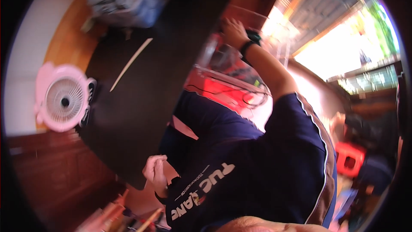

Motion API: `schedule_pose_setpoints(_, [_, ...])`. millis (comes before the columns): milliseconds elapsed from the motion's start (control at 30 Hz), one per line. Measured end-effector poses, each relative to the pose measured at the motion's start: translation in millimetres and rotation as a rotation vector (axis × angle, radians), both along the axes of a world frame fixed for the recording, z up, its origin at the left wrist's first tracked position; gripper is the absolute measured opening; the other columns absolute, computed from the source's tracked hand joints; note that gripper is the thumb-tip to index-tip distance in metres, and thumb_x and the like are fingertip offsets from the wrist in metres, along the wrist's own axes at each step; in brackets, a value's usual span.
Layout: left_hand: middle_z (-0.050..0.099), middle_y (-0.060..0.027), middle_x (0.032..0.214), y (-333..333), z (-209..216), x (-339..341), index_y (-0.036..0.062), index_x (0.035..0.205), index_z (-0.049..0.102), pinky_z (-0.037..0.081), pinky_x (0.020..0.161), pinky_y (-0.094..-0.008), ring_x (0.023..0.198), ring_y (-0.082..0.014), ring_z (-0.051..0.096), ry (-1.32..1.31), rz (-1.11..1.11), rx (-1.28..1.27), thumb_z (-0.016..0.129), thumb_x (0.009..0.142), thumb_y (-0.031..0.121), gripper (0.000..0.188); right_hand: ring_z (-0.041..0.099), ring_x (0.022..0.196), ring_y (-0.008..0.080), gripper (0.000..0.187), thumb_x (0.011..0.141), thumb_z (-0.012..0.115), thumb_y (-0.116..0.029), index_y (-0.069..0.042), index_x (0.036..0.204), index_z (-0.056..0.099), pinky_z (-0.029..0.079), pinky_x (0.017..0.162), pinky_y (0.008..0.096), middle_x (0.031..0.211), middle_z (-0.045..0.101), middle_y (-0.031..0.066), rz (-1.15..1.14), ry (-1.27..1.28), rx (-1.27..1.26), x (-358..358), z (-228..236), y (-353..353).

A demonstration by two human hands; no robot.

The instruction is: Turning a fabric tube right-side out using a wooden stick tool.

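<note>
Apparently reached for: the clear box point(223, 74), set just beyond the desk's point(165, 66) right-hand near corner, with blurred dark and red things seen through it.
Progress: an early stage or a pause between steps is judged; no finished result is shown, and no item can be seen lifted out of the box. What has been done inside it cannot be told, and whatever handling is needed there seems left to do.
Right hand: stretched out over the box point(235, 32), past the desk's near edge, with fingers extended; because of blur, it cannot be told whether anything is gripped or only touched.
Left hand: held near the desk's left-hand near corner point(155, 169), fingers curled in; nothing is seen in it, though a small thing could be hidden.
Hands: kept well apart, with most of the desk's near edge between them.
Box and hands: the box is placed right under the right hand and well away from the left.
Cable: looped in black point(256, 99) at the box's near side.
Strip: laid pale and thin point(131, 64) toward the desk's far edge, touched by neither hand.
Fan: stood in pink point(65, 102) at the desk's far left corner.
</note>
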State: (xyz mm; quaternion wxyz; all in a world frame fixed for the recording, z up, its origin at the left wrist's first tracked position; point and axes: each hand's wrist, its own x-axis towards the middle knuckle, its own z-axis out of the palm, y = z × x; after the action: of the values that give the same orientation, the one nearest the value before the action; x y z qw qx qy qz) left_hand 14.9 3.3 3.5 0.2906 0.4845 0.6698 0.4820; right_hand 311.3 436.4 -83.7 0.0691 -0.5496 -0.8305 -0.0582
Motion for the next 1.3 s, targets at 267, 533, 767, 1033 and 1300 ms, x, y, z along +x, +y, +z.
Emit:
schedule_pose_setpoints(267, [0.063,-0.0087,0.078,-7.5,23.0,-7.7,-0.0049,0.083,0.062,0.042,0.063,-0.0233,0.07,-0.0111,0.056,-0.022,0.023,-0.024,0.052,0.083,0.001,0.012,0.058,0.098,0.0301,0.033,0.079,0.058,-0.032,-0.009,0.102,0.063,0.044,0.085,0.045,0.101,0.062,0.0136,-0.053,0.006,0.151,34.2,25.9,12.0])
schedule_pose_setpoints(533, [0.064,-0.0073,0.077,15.6,77.5,-49.9,-0.0028,0.082,0.062,0.043,0.067,-0.0227,0.069,-0.01,0.055,-0.03,0.096,0.186,0.051,0.089,0.009,0.017,0.063,0.082,0.0292,0.023,0.085,0.059,-0.03,-0.009,0.089,0.064,0.05,0.069,0.0382,0.084,0.065,0.01,0.08,0.596,0.396,-22.7,189.1,-15.5])
schedule_pose_setpoints(767, [0.061,-0.0041,0.072,81.5,89.2,-73.2,-0.0024,0.079,0.06,0.04,0.06,-0.0215,0.064,-0.0076,0.051,0.103,-0.033,0.199,0.053,0.087,0.007,0.015,0.06,0.099,0.0317,0.038,0.084,0.053,-0.04,-0.012,0.108,0.063,0.048,0.082,0.042,0.104,0.065,0.0113,0.077,0.534,0.377,-122.7,233.1,77.5])
schedule_pose_setpoints(1033, [0.062,-0.0043,0.071,103.4,51.0,-92.9,-0.0018,0.078,0.06,0.042,0.061,-0.0217,0.067,-0.0082,0.054,-0.114,0.065,0.172,0.051,0.087,0.008,0.016,0.058,0.102,0.0365,0.038,0.085,0.045,-0.036,-0.013,0.106,0.065,0.047,0.084,0.0475,0.108,0.064,0.0141,0.079,0.443,0.447,-159.6,280.1,112.1])
schedule_pose_setpoints(1300, [0.062,-0.0036,0.073,96.3,39.0,-105.3,-0.0014,0.08,0.059,0.041,0.062,-0.021,0.067,-0.0073,0.054,-0.183,0.079,0.156,0.051,0.088,0.01,0.016,0.063,0.083,0.036,0.03,0.085,0.058,-0.025,0.001,0.099,0.064,0.047,0.071,0.0444,0.089,0.064,0.0253,0.417,0.806,0.635,-190.5,356.0,52.0])
